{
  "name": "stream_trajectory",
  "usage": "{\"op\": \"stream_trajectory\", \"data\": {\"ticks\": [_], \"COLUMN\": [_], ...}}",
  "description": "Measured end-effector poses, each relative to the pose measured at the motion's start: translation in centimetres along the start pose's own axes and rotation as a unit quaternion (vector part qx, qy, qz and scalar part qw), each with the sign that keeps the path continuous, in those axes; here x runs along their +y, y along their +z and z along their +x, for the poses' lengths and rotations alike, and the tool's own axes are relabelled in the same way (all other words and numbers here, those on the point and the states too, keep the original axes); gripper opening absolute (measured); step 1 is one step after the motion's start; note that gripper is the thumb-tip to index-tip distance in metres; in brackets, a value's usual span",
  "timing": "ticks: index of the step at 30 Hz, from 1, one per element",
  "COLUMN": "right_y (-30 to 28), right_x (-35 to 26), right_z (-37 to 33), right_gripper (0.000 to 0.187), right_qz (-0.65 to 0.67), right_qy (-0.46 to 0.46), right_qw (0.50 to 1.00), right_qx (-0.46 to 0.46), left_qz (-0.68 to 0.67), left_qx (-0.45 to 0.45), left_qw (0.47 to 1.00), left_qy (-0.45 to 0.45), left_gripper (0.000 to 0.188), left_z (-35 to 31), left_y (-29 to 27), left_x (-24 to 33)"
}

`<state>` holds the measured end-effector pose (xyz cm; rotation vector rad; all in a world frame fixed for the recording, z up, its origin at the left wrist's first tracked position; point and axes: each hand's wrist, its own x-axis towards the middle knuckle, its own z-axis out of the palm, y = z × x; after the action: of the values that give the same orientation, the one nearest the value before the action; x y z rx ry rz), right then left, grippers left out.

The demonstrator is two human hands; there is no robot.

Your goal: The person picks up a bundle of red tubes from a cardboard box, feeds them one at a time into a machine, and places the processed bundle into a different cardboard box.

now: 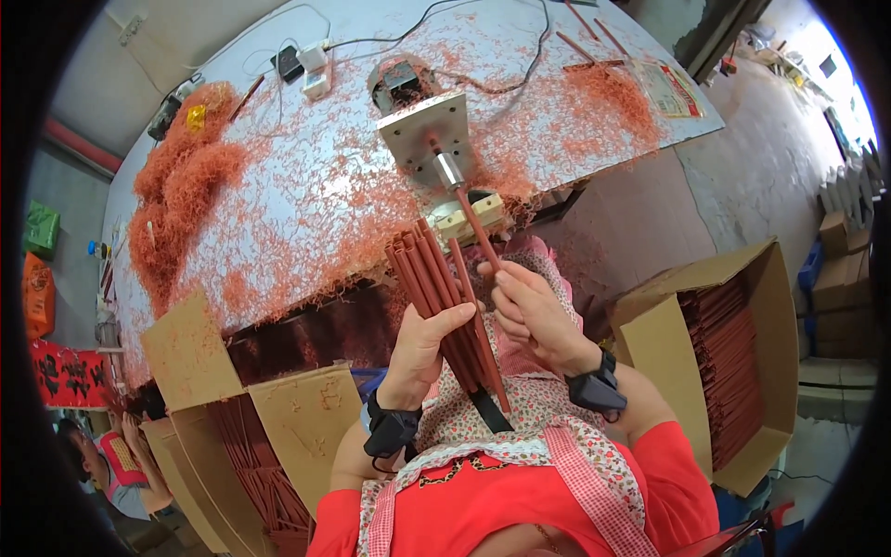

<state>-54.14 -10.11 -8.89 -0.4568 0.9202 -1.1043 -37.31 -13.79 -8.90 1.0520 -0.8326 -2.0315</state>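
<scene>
My left hand (419, 345) is closed round a bundle of reddish-brown rods (432, 283), held in front of my apron with the thumb across them. One rod in the bundle sticks out apart from the others on the right side. Between the fingers of my right hand (527, 308) is a single reddish-brown rod (477, 226). Its far end meets the silver chuck (447, 171) of a motor (405, 84) mounted behind a square metal plate (423, 130). A pale block (469, 219) sits under the chuck at the table's edge.
Orange-red shavings cover the white table (306, 195), heaped in a pile (190, 176) at the left. Cardboard boxes of rods stand at my left (302, 408) and right (650, 353). A power strip (316, 74) with cables lies at the back. Another person (139, 464) is at far left.
</scene>
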Motion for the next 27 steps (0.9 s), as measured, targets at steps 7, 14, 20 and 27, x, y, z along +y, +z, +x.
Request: {"op": "stream_trajectory", "data": {"ticks": [7,14,20,27], "right_y": [0.1,-0.9,-0.4,-0.7], "right_x": [3.5,2.8,0.4,1.6], "right_z": [-1.4,-1.5,0.7,-2.1], "right_gripper": [0.023,0.024,0.026,0.027], "right_qz": [-0.432,-0.197,-0.194,-0.161], "right_qy": [-0.246,-0.099,-0.111,-0.059], "right_qw": [0.861,0.974,0.974,0.985], "right_qx": [0.102,0.048,0.024,0.014], "left_qz": [-0.013,0.006,-0.071,-0.022], "left_qx": [0.035,0.052,0.009,0.026], "left_qw": [0.999,0.997,0.996,0.999], "left_qy": [0.035,0.057,-0.047,-0.009], "left_gripper": [0.025,0.03,0.029,0.03], "left_z": [1.4,1.6,-0.7,-1.2], "left_y": [2.1,0.7,-0.2,0.5], "left_x": [0.5,-1.8,-1.6,-1.0]}}
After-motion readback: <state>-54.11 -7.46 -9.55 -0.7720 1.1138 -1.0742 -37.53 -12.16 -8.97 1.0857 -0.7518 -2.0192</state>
